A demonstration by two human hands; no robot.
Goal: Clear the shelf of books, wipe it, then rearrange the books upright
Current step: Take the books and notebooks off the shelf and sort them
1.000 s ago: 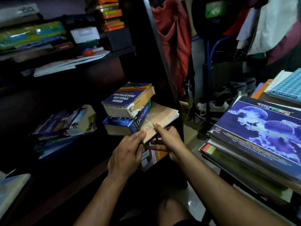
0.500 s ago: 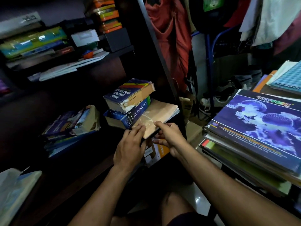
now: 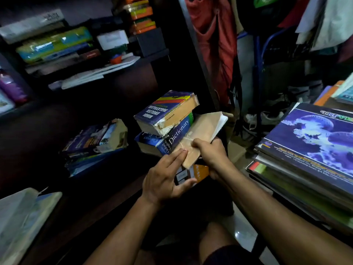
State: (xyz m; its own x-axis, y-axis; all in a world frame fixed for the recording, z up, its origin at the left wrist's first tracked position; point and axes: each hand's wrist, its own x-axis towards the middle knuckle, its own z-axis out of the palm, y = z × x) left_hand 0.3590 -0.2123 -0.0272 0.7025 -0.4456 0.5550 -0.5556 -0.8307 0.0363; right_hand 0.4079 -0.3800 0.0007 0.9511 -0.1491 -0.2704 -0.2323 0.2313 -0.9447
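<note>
Frame centre: right hand gripping tan paperback, fingers curling round its lower edge; left hand pressing straight, closed fingers against same book; blue dictionaries lying stacked alongside, touching.

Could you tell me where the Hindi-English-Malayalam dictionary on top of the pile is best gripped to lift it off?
Probably by its long edges, from above. The Hindi-English-Malayalam dictionary lies flat on the Oxford dictionary, thick and free on top. Avoid the torn near corner, where the cover is peeling.
</note>
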